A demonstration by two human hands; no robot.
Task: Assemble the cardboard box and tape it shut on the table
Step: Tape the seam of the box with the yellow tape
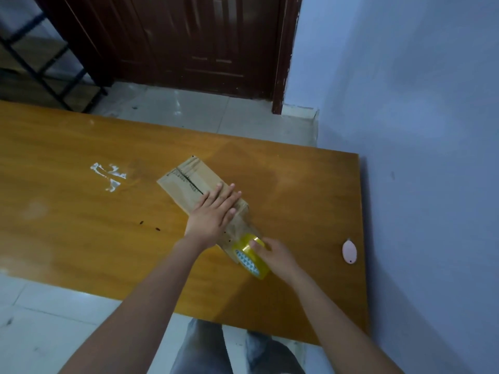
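A small brown cardboard box (186,179) lies on the wooden table (81,211), its long top face up with a dark seam running along it. My left hand (216,211) presses flat on the near half of the top, fingers straight. My right hand (272,253) grips a roll of yellowish clear tape (251,259) held against the box's near end, thumb on the roll's rim. A strip of tape appears to run from the roll up the box's end face.
A small pink oval cutter (349,251) lies near the table's right edge, beside the blue wall. White residue marks (108,175) sit on the table left of the box. A dark wooden door and a black metal rack stand beyond the table.
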